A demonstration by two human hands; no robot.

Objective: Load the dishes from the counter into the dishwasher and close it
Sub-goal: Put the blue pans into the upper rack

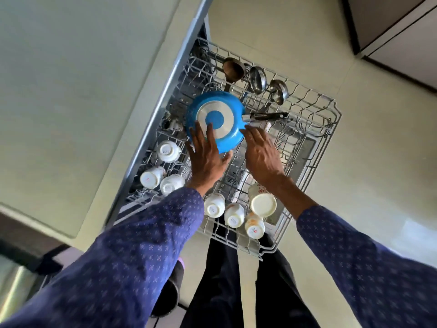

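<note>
A blue frying pan (218, 110) lies upside down in the pulled-out wire dishwasher rack (328, 129), its black handle (269, 116) pointing right. My left hand (207, 157) rests flat on the pan's base, fingers straight, thumb under the near rim. My right hand (261, 152) reaches in beside it, fingertips touching the pan's rim near the handle. Several white cups (168, 151) stand upside down along the rack's left and near sides.
Three steel ladles (257, 79) lie at the rack's far end. A larger flowered mug (263, 201) sits near my right forearm. The counter (71, 79) runs along the left, its edge over the rack. Pale floor surrounds the rack on the right.
</note>
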